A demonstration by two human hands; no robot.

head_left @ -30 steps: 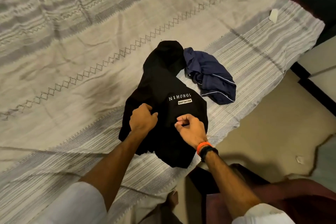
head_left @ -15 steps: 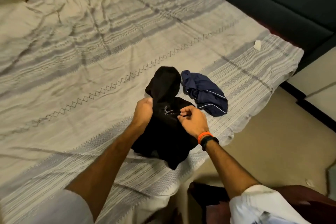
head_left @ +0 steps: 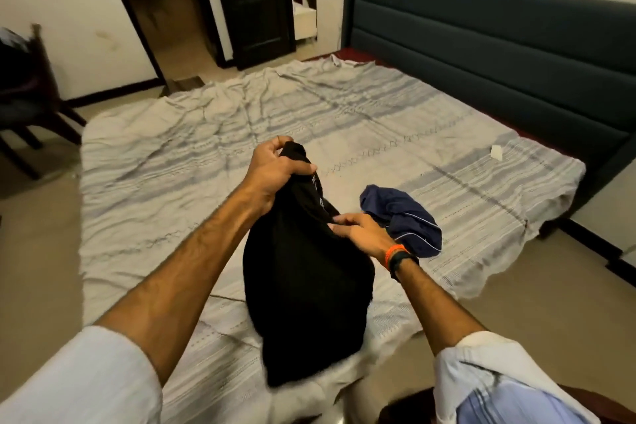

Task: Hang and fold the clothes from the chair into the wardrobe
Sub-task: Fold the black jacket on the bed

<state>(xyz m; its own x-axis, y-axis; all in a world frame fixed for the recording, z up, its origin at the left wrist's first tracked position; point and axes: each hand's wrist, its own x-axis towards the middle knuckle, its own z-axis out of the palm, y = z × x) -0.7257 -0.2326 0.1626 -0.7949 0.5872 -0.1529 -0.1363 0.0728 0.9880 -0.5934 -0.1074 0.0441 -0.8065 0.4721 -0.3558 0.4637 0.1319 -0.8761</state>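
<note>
Black garment (head_left: 306,286) bunched, hanging above bed; navy garment (head_left: 402,217) crumpled beside

At frame centre, a plain black cloth garment (head_left: 306,272); right of it, a navy garment with thin white piping (head_left: 406,217); beneath, a pale grey-striped bedsheet (head_left: 172,162); upper right, a dark teal padded headboard (head_left: 481,31).

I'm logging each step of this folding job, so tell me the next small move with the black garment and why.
Probably lay the black garment flat on the bed sheet and smooth it out. The left hand grips its top edge and the right hand pinches its side, so it hangs bunched above the bed, unfolded. The navy garment lies crumpled to the right, so spread to the left of it.
</note>
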